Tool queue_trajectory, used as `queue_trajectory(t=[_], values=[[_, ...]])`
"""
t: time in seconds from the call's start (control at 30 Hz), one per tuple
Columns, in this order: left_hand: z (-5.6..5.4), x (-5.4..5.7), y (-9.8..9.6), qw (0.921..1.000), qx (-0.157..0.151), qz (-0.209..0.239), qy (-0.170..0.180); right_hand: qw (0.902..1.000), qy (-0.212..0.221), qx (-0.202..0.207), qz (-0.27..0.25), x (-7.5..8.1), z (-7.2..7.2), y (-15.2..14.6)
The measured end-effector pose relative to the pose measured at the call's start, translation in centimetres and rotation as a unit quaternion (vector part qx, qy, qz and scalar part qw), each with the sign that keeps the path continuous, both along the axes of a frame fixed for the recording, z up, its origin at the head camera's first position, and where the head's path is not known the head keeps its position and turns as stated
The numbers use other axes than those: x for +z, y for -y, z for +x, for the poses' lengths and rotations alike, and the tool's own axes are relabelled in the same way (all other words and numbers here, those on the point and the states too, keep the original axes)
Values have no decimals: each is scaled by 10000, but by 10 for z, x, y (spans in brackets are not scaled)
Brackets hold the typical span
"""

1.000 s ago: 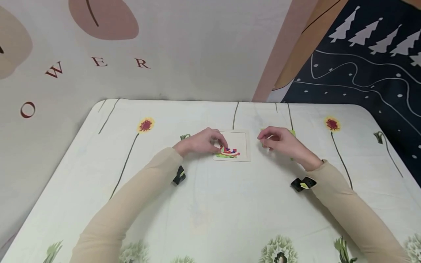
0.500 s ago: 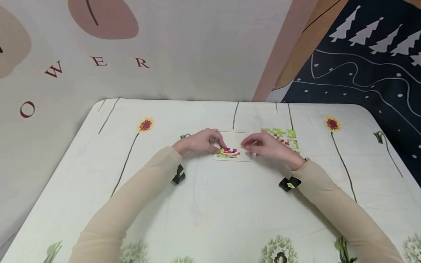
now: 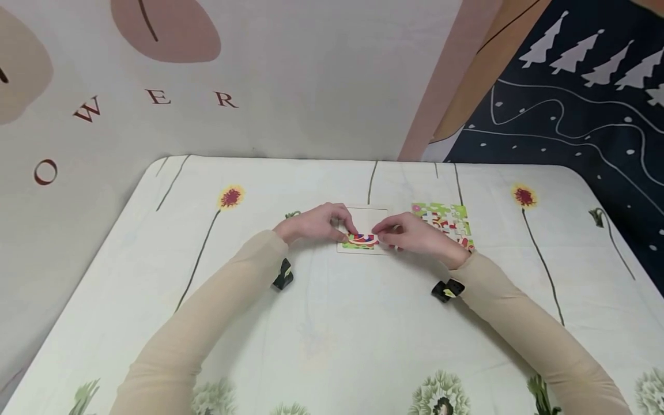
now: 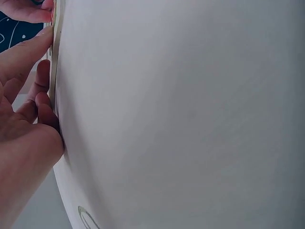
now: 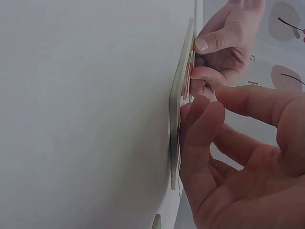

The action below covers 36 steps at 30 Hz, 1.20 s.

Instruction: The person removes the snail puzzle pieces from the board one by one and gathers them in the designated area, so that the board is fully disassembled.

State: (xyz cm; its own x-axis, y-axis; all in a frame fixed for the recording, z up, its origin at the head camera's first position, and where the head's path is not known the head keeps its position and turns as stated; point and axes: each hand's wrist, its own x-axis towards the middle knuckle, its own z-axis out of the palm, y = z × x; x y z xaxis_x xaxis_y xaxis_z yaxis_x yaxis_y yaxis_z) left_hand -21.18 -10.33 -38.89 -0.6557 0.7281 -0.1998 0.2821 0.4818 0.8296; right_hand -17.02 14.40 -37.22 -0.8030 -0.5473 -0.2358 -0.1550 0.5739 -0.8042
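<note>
Near the table's middle lies a shallow pale puzzle board (image 3: 370, 214), with several joined, colourful puzzle pieces (image 3: 362, 242) along its near left part. My left hand (image 3: 319, 223) reaches in from the left, its thumb and index fingertips resting on these pieces; the right wrist view shows the left thumb (image 5: 209, 42) against them. My right hand (image 3: 417, 236) is over the board's right side, fingertips right at the pieces' right end. In the right wrist view its thumb and fingers come close together over the board; I cannot tell whether a small piece is between them.
Just right of the board lies a green, red and white puzzle sheet (image 3: 456, 212) of interlocking pieces, partly covered by my right hand. A white flower-printed cloth (image 3: 332, 334) covers the table. A printed curtain (image 3: 311, 86) hangs behind its far edge.
My right hand has moved left from above the puzzle sheet to the pieces on the board, uncovering much of the sheet. My left hand has stayed on the pieces.
</note>
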Motion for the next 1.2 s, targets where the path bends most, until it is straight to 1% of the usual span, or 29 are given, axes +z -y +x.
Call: queue_trajectory(t=[0.27, 0.57, 0.77, 1.0, 1.2], values=[[0, 0, -1, 10000, -5, -30, 9, 10000, 31, 15, -67, 0, 0, 4], [1, -2, -2, 10000, 36, -2, 60, 9987, 198, 27, -468, -2, 0, 6], [1, -3, -2, 10000, 4, -13, 7, 9988, 188, 9, -446, -4, -1, 8], [1, -3, -3, 10000, -22, -14, 3, 9977, 122, 40, -667, -5, -2, 8], [-1, -2, -2, 10000, -27, -19, -36, 9972, 128, -64, -732, -3, -2, 11]])
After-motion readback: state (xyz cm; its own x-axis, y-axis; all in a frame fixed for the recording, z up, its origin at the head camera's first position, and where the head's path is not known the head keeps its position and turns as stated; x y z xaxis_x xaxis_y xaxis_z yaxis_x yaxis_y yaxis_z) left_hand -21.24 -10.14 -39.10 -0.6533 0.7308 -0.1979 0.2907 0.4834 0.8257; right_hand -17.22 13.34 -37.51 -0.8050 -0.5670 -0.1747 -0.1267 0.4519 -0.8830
